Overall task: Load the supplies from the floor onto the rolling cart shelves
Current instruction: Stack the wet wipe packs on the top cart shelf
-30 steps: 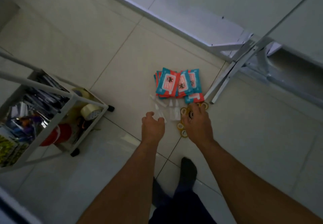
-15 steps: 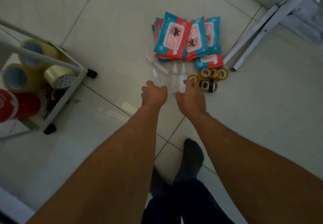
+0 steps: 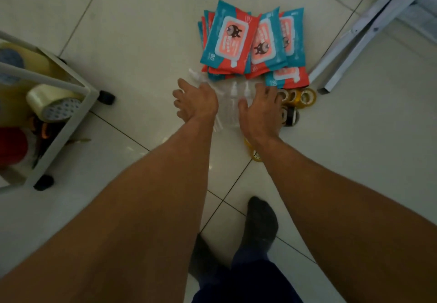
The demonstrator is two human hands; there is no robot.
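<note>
Two hands over supplies on the tiled floor (image 3: 132,30), the rolling cart (image 3: 78,113) to the left

A fanned pile of wipe packs (image 3: 248,42) lies beyond the hands; four faces show, more sit beneath. The left hand (image 3: 196,104) and right hand (image 3: 260,111) are both spread wide and grip nothing. They flank two clear bottles (image 3: 233,104) lying flat, long axes running away from the person, nozzles towards the wipes. Six small tape rolls (image 3: 298,95) lie by the right hand.

The cart (image 3: 88,100) runs off the left edge; left hand (image 3: 197,106) and right hand (image 3: 259,113) partly cover the clear bottles (image 3: 233,107).
</note>
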